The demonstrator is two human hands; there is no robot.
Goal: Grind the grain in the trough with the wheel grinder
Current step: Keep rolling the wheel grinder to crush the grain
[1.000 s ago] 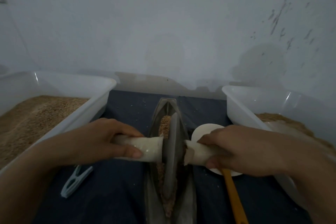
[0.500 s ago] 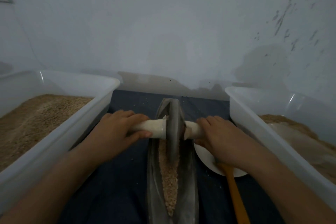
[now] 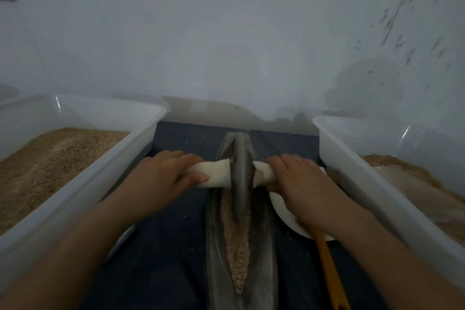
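While wheel grinder (image 3: 241,171) stands upright at far end of trough (image 3: 214,246), left hand (image 3: 161,176) and right hand (image 3: 299,184) each grasp cloth-wrapped axle handle, fingers curled over. Grain (image 3: 237,244) lies along trough channel, nearer camera.

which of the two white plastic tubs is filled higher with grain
The white plastic tub on the left: its tan grain heaps close to the rim, while the right white tub holds a lower pile.

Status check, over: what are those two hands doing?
Left hand, right hand gripping wheel grinder handles. Wheel at trough far end, grain behind. Nothing blocking.
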